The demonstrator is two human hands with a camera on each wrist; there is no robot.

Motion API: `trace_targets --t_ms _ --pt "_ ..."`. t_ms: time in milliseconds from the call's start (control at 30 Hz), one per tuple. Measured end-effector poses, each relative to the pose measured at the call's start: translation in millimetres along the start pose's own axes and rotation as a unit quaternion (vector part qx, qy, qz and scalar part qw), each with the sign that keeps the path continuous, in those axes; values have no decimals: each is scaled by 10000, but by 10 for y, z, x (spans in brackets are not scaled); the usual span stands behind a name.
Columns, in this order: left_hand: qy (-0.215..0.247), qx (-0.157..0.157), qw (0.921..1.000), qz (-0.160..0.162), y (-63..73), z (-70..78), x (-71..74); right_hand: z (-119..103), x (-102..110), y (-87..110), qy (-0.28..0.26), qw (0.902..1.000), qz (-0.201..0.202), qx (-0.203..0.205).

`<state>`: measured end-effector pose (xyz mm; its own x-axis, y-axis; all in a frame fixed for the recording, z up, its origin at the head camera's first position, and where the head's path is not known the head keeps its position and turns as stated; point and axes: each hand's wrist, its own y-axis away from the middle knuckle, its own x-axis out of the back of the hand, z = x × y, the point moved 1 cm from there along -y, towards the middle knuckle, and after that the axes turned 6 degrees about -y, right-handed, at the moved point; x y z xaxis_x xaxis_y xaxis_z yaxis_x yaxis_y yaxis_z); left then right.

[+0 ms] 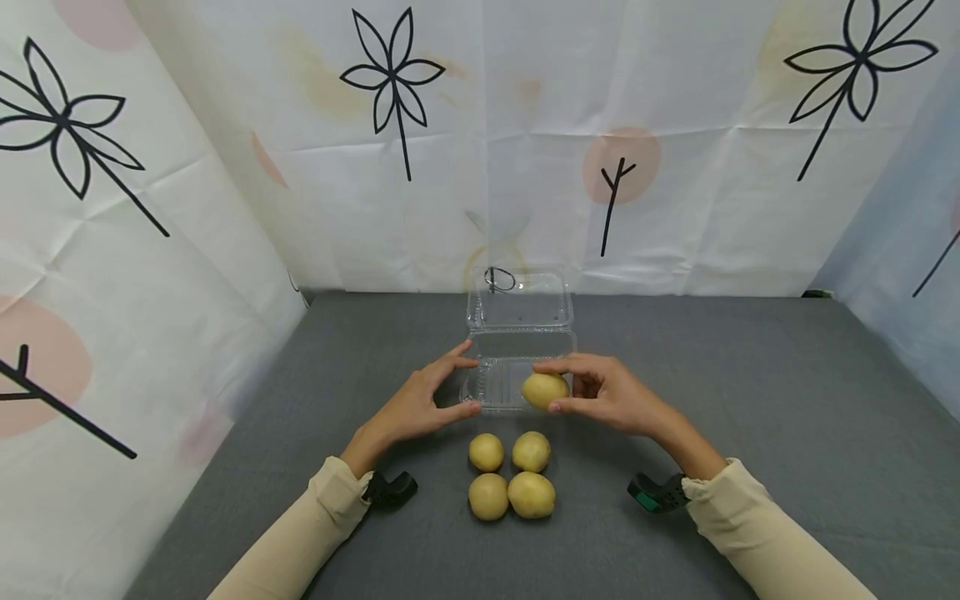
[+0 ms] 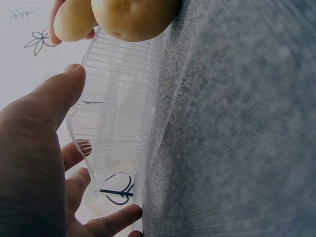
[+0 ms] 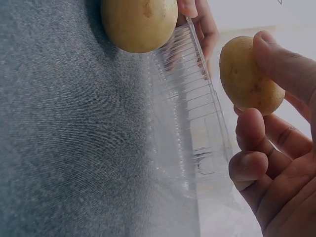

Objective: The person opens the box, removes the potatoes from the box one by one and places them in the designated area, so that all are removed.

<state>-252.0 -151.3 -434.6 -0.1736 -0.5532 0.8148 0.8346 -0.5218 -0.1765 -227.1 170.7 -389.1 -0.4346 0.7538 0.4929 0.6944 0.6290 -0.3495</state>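
In the head view my right hand [image 1: 611, 392] pinches a potato [image 1: 545, 390] between thumb and fingers, above the right part of a clear plastic clamshell container [image 1: 498, 385]. The right wrist view shows that potato [image 3: 247, 76] held off the table, higher than the container's rim. My left hand [image 1: 420, 400] is at the container's left side, thumb and fingers spread and fairly straight, fingertips at or close to the rim. Whether they press on it I cannot tell. In front of the container several potatoes [image 1: 532, 451] stand in two short rows on the table.
The container's lid [image 1: 520, 300] is raised and leans back toward the white patterned cloth [image 1: 540, 167] behind the table. Grey cloth [image 1: 712, 367] covers the tabletop. Another patterned cloth [image 1: 150, 275] hangs along the left side.
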Motion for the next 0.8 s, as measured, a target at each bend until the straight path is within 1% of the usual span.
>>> trace_targets --t_ms 200,367,533,633,733,800 --pt "-40 19 10000 0 1 -6 -11 -21 10 84 -283 9994 -92 190" --pt "-44 16 10000 -13 -1 -6 -9 -49 30 173 -554 9979 -310 88" --pt "26 -72 10000 -9 -2 -1 -7 -61 61 268 -824 9936 -726 -255" --pt "44 -116 9999 5 0 3 -5 -65 63 315 -973 9889 -1036 -425" --pt "34 -104 9999 2 1 4 -5 -60 58 353 -1096 9841 -1331 -432" --pt "21 -96 10000 4 -1 2 -7 -55 57 371 -1173 9814 -1458 -433"
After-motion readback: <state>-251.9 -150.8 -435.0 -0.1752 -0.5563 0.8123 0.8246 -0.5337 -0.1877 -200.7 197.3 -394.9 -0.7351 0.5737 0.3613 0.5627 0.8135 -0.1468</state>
